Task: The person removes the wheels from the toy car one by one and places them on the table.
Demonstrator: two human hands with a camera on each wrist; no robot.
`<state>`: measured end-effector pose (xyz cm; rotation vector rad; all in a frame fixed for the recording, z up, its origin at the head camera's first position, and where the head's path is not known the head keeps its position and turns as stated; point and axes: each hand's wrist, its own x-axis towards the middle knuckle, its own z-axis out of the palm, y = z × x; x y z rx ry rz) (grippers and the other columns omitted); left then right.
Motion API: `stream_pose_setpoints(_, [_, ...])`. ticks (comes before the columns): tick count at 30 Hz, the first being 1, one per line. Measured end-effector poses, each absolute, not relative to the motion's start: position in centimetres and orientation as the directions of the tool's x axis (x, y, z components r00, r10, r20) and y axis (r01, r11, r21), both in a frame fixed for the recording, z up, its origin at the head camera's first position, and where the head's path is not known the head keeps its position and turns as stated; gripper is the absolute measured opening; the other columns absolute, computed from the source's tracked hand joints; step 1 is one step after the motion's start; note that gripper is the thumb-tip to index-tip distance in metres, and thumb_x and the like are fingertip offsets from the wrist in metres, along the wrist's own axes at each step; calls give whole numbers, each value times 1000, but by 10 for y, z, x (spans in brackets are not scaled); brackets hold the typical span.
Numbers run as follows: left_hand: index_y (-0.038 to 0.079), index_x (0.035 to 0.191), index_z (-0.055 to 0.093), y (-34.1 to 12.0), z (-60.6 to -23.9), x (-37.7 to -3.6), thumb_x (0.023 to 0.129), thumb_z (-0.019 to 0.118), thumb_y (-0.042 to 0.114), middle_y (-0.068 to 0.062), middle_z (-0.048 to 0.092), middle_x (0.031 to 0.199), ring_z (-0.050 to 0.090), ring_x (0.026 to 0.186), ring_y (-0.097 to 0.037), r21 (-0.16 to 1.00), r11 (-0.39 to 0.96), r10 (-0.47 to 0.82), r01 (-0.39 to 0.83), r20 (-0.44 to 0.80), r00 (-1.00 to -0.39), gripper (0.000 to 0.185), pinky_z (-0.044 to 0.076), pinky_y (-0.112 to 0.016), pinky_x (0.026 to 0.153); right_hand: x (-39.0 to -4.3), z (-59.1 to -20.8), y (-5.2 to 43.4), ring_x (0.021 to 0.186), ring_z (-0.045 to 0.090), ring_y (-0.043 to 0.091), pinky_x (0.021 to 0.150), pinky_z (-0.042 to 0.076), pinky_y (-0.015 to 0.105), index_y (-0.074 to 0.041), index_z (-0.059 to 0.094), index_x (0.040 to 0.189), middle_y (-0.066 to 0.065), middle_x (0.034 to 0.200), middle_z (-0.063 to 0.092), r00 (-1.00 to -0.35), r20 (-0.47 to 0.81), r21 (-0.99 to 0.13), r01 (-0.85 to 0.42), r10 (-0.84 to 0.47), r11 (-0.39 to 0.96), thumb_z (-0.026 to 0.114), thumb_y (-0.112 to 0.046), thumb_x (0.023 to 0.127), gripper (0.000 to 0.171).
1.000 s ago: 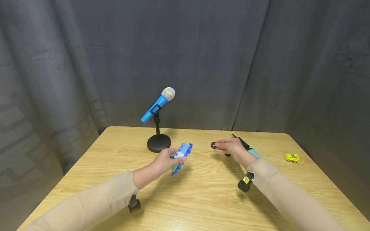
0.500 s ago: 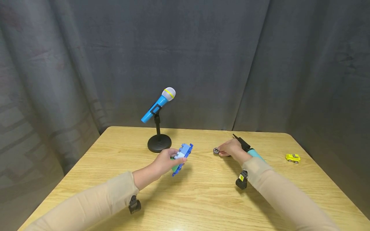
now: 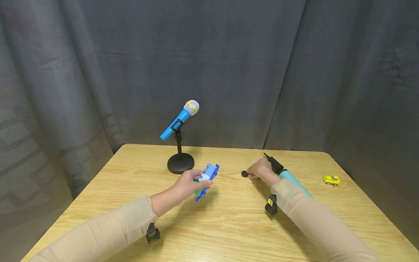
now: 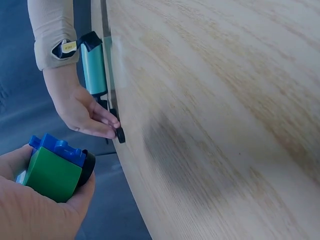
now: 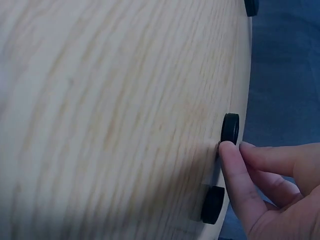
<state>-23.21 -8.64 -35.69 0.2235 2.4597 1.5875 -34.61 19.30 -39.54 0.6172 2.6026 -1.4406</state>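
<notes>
My left hand (image 3: 187, 184) grips a toy built of blue and green bricks (image 3: 205, 179), held a little above the wooden table (image 3: 229, 222); the left wrist view shows its green block (image 4: 52, 176) in my palm. My right hand (image 3: 259, 169) rests on the table right of centre. Its thumb and forefinger tips pinch the edge of a small black wheel (image 3: 244, 174), which lies flat on the wood (image 5: 230, 128). A second black wheel (image 5: 212, 204) lies under that hand.
A blue toy microphone (image 3: 179, 120) on a black stand (image 3: 180, 163) is behind the left hand. A teal tube with a black tip (image 3: 282, 171) lies under my right forearm. A yellow toy car (image 3: 331, 180) sits near the right edge. Dark curtains hang behind.
My right hand came down from the air and set the black wheel on the table. The left hand with the brick toy stayed almost still.
</notes>
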Motion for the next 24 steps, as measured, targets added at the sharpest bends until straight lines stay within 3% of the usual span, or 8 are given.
stream_pose_setpoints(7, [-5,131,55,-87,-358,-233,86,75,28,-12,70,111,69,94,-18,919,394,253,14,-94,-963,59,53,-39,91,-333,-384,200,53,66,12,62,59,31,10,70,103,20,83,72,-953,-213,-797,296,213,527,71,-3,85,22])
stream_pose_setpoints(11, [-3,131,56,-87,-357,-233,84,76,29,-12,67,111,68,92,-18,914,404,275,47,-72,-959,60,54,-36,85,-322,-372,201,66,70,13,73,59,33,10,67,111,23,99,71,-982,-168,-824,186,82,536,65,-6,91,25])
stream_pose_setpoints(14, [-2,129,58,-88,-356,-233,86,74,29,-13,67,114,68,90,-18,882,448,323,145,-8,-946,56,56,-33,79,-315,-363,198,76,71,16,79,58,35,9,63,118,26,113,67,-986,-166,-851,136,-15,508,62,-8,93,30])
stream_pose_setpoints(18, [-1,127,61,-90,-352,-235,88,71,28,-12,68,112,64,82,-14,805,514,394,294,82,-915,50,55,-28,70,-304,-353,193,89,72,24,86,56,39,9,57,127,28,124,61,-973,-166,-891,79,-160,447,58,-11,97,36])
stream_pose_setpoints(24, [-1,128,59,-90,-346,-236,89,70,29,-11,70,103,61,72,-11,757,545,455,360,94,-886,51,51,-25,63,-288,-342,184,97,70,30,90,54,44,8,53,131,29,126,59,-912,-161,-939,23,-378,344,58,-19,98,43])
